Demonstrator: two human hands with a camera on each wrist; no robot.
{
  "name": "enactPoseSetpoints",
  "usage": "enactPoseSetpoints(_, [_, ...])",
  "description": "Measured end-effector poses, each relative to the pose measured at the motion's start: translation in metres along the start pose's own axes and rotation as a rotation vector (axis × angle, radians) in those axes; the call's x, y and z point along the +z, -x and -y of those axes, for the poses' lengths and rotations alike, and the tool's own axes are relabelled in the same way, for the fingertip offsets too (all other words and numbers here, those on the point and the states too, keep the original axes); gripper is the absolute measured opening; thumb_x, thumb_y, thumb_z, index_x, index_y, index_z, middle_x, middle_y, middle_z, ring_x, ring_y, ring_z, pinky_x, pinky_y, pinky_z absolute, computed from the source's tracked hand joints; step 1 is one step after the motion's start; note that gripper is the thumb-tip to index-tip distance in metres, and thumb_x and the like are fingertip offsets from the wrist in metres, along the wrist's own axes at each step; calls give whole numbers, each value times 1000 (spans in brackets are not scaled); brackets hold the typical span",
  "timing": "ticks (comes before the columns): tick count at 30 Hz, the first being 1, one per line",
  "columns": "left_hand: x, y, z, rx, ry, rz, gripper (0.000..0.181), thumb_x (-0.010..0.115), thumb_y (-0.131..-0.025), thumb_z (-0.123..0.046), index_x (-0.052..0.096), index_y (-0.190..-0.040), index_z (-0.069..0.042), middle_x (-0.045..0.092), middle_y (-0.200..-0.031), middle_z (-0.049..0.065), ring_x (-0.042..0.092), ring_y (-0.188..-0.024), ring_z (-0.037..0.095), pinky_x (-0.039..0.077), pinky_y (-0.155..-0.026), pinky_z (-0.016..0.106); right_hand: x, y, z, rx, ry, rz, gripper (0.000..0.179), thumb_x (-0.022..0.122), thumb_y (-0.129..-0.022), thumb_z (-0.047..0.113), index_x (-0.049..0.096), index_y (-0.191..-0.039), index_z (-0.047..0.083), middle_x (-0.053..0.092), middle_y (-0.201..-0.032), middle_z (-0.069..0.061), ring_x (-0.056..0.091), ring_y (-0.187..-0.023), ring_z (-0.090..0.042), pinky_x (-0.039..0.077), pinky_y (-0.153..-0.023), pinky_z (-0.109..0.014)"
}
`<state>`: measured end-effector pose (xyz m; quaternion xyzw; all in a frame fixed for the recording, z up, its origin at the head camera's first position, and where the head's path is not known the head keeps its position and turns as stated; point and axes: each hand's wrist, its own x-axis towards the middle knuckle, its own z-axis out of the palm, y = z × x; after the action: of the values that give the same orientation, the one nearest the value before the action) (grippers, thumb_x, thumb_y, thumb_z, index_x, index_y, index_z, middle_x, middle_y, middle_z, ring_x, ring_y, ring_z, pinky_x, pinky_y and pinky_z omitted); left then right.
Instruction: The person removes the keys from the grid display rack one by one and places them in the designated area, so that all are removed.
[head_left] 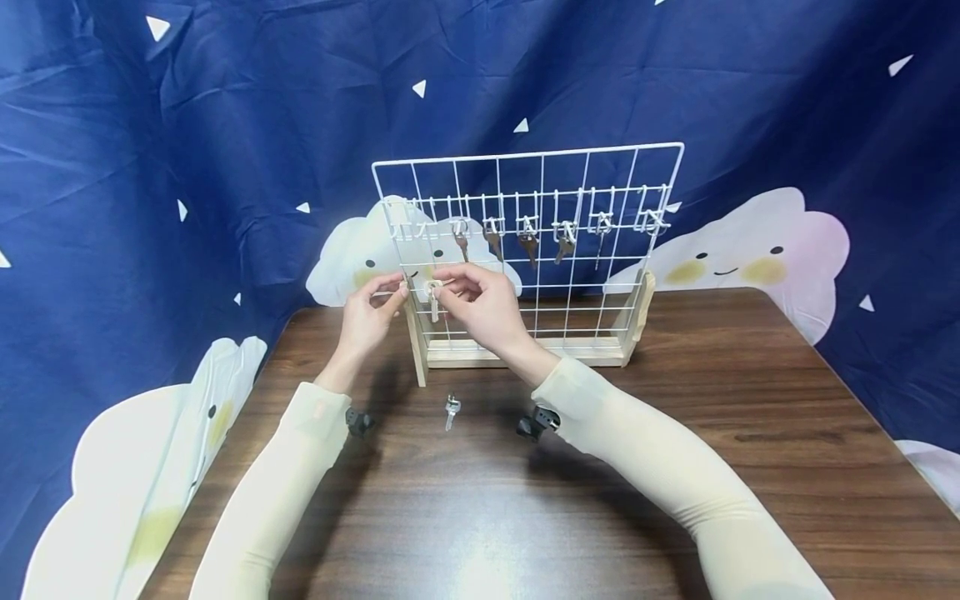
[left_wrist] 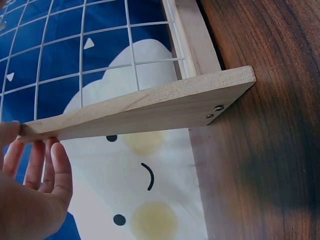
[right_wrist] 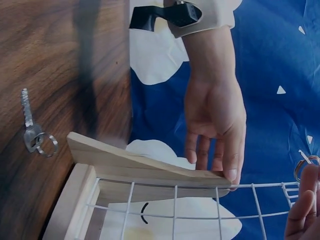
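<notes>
Light is glaring white off the wood-grain table (head_left: 480,533); sleeves (head_left: 277,483) are casting soft shadows; both wrist views are appearing dimmer.

No readable text, no legible labels, brands, numbers or signs

"By what are the things carried?"

"By a dark brown, wood-grained desk (head_left: 750,375), seen below both the left grip (head_left: 367,318) and the right grip (head_left: 483,307). On its part nearer the viewer than either grip, a bright glare is reflected."

"And what is borne directly on it?"

"A wire rack (head_left: 585,357) is stood there on wooden feet: one foot is set below and between the grips, the other well to the right of the right grip. A ringed silver key (head_left: 452,410) is seen lying nearer the viewer than both grips, touched by neither."
</notes>
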<state>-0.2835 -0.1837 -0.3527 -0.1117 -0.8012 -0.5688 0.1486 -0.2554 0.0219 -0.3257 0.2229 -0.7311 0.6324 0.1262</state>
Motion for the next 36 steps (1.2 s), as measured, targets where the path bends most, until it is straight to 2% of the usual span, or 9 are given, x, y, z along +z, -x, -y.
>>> enactPoseSetpoints(2, [0, 0, 0, -3, 2, 1, 36, 66, -95, -7, 61, -128, 7, 65, -117, 32, 67, -102, 48, 57, -69, 11, -2, 2, -3, 12, 12, 2, 21, 72, -88, 12, 74, -108, 6, 77, -86, -15, 68, -62, -19, 57, -56, -22])
enactPoseSetpoints(6, [-1, -1, -2, 0, -9, 1, 36, 67, -95, -7, 62, -127, 7, 66, -117, 31, 68, -102, 49, 64, -78, 33, -5, 5, -9, 38, 47, 2, 20, 73, -87, 14, 74, -106, 7, 77, -84, -14, 70, -68, -33, 53, -54, -20])
enactPoseSetpoints(8, [-1, 0, -3, 5, -15, -2, 35, 67, -94, -7, 62, -127, 7, 66, -117, 31, 68, -101, 49, 64, -80, 40, -7, 7, -13, 53, 68, 1, 20, 73, -87, 15, 74, -105, 8, 77, -85, -15, 70, -67, -30, 52, -53, -19])
enactPoseSetpoints(9, [-1, 0, -3, 5, -15, -2, 35, 67, -94, -7, 62, -126, 7, 66, -116, 31, 68, -101, 49, 64, -80, 39, -8, 8, -15, 56, 85, -2, 19, 74, -87, 16, 74, -104, 9, 77, -85, -15, 70, -66, -27, 51, -53, -19])
enactPoseSetpoints(14, [-1, 0, -2, 16, -14, -4, 34, 67, -94, -7, 63, -126, 7, 67, -116, 31, 69, -96, 42, 57, -68, 12, -11, 14, -27, 81, 135, 6, 17, 75, -87, 16, 75, -103, 12, 78, -83, -10, 67, -60, -12, 51, -52, -19])
enactPoseSetpoints(19, [-2, 1, -2, 18, -24, -8, 34, 68, -94, -8, 64, -125, 6, 67, -116, 29, 68, -85, 13, 57, -68, 11, -13, 21, -37, 108, 147, 31, 16, 74, -87, 16, 75, -102, 13, 78, -82, -6, 67, -59, -13, 53, -50, -22])
enactPoseSetpoints(22, [-2, 1, -1, 17, -28, -7, 34, 68, -94, -8, 64, -125, 6, 67, -117, 29, 65, -81, 4, 57, -68, 12, -13, 25, -42, 131, 147, 44, 15, 74, -87, 15, 74, -102, 12, 78, -83, -5, 69, -60, -17, 54, -50, -24])
enactPoseSetpoints(29, [-2, 1, -1, 12, -38, -9, 34, 68, -94, -10, 64, -125, 5, 67, -117, 28, 65, -80, 4, 62, -72, 23, -12, 37, -56, 188, 162, 80, 15, 74, -87, 13, 73, -102, 11, 78, -84, -5, 72, -62, -24, 60, -54, -32])
enactPoseSetpoints(36, [-1, 1, -1, 14, -35, -6, 34, 68, -94, -9, 64, -125, 5, 68, -116, 29, 66, -82, 9, 58, -68, 13, -11, 46, -71, 211, 182, 104, 13, 73, -86, 13, 73, -99, 11, 78, -83, -5, 72, -61, -21, 58, -53, -27])
